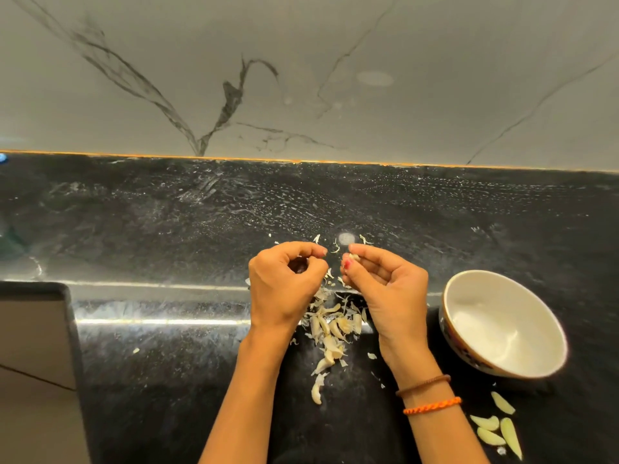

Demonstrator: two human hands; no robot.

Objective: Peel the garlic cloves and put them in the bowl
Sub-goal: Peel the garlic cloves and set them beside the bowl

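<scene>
My right hand pinches a small garlic clove between thumb and fingertips, above the black counter. My left hand is just left of it with its fingers curled, and whether it holds a scrap of skin I cannot tell. Under and between my hands lies a pile of unpeeled cloves and papery skins. A white bowl with a patterned outside stands to the right, with nothing showing inside. Several peeled cloves lie on the counter in front of the bowl, near my right forearm.
The black stone counter runs back to a grey marbled wall. A dark tray or appliance corner sits at the near left. Skin flakes are scattered beyond my fingertips.
</scene>
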